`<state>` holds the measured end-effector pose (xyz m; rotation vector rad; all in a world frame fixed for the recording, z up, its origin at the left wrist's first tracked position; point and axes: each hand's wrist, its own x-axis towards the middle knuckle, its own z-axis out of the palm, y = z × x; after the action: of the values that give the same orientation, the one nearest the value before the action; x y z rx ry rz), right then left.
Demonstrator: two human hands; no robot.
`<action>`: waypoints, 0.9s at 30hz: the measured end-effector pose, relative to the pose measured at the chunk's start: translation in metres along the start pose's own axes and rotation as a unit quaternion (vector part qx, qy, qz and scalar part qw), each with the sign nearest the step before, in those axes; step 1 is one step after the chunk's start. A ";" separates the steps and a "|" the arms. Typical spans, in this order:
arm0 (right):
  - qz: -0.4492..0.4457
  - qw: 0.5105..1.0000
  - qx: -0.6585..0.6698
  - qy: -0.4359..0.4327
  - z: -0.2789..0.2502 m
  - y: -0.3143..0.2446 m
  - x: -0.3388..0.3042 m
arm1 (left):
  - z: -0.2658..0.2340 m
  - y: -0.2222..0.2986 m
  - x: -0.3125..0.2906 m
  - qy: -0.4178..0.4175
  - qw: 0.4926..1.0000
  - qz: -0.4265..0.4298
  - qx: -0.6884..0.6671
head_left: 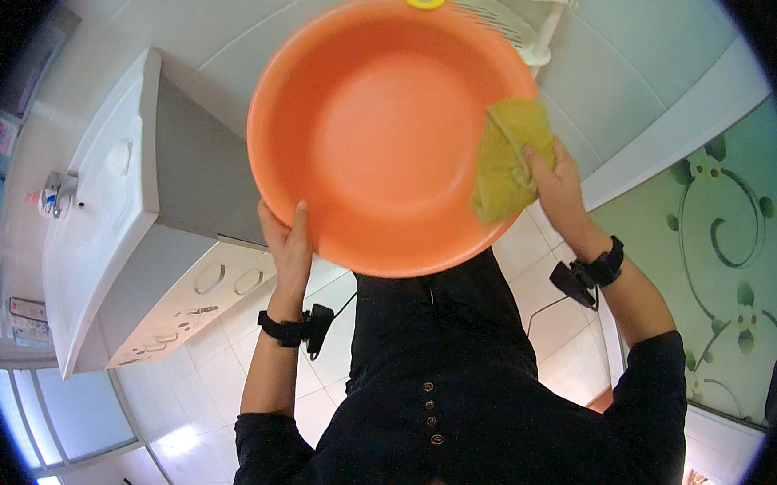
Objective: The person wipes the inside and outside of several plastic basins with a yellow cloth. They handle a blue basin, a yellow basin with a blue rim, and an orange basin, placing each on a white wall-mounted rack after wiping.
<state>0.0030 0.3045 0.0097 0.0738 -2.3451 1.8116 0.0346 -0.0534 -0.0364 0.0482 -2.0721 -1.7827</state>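
We have the orange basin [386, 136] upper centre, top rim before a white rack [546, 34]; our left hand [289, 243] pinches its lower-left rim, our right hand [559, 189] clasps a yellow cloth [507, 165] against its right wall. Tiled floor [207, 369] opens lower left.

Cloth [511, 165] on basin [386, 136], sink [111, 203] left, shelf [511, 23] apparently behind.

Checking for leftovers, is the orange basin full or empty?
Empty: the orange basin shows a bare bottom; the yellow cloth covers part of its right side.
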 end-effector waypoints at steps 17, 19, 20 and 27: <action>-0.042 0.996 0.071 -0.030 -0.009 -0.014 0.041 | -0.004 0.001 0.048 -0.025 0.976 -0.141 -0.166; 0.010 0.997 0.064 -0.050 -0.013 0.005 0.037 | -0.011 0.003 0.044 -0.065 0.973 -0.155 -0.161; 0.030 0.997 0.044 -0.053 -0.014 0.014 0.035 | -0.012 0.005 0.039 -0.082 0.971 -0.159 -0.160; -0.029 0.929 -0.369 -0.009 -0.036 -0.008 0.046 | 0.004 0.022 0.003 -0.021 0.969 -0.160 -0.187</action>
<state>-0.0376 0.3399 0.0339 0.0544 -2.8257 0.8016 0.0356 -0.0462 -0.0154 0.2521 -1.7973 -2.3603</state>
